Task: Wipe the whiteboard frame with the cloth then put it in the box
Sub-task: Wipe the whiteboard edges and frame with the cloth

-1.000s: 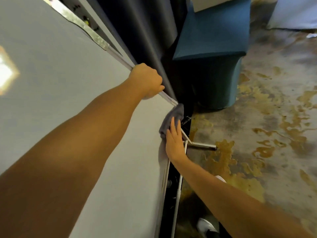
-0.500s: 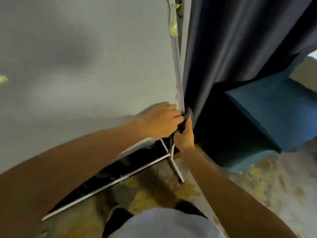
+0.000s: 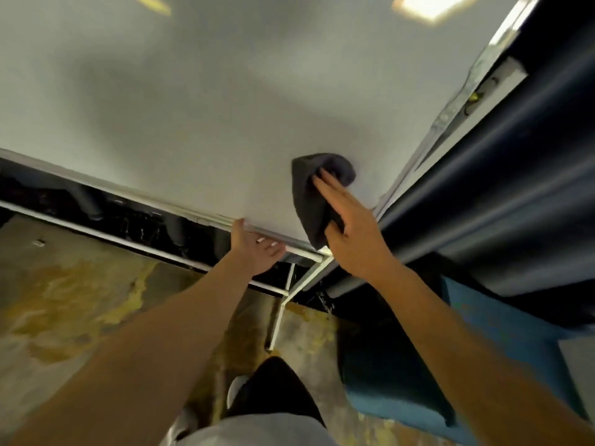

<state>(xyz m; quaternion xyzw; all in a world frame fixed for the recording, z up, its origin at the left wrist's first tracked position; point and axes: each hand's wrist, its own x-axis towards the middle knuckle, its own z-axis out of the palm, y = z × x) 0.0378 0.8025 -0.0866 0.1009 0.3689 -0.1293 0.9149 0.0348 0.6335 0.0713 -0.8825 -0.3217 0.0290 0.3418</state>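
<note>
Pressing cloth (image 3: 317, 201) against whiteboard (image 3: 199, 117), under right hand (image 3: 349, 226) grip.

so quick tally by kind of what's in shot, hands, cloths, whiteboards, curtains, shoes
hands: 2 (left hand under the whiteboard's bottom frame, right hand holding the cloth)
grey cloth: 1
whiteboard: 1
dark curtain: 1
white shoe: 1
total: 6

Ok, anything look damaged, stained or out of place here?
Yes: the grey concrete floor carries large yellowish blotches, like old stains or worn coating. The dark grey cloth is pressed on the white board surface, not its frame.
</note>
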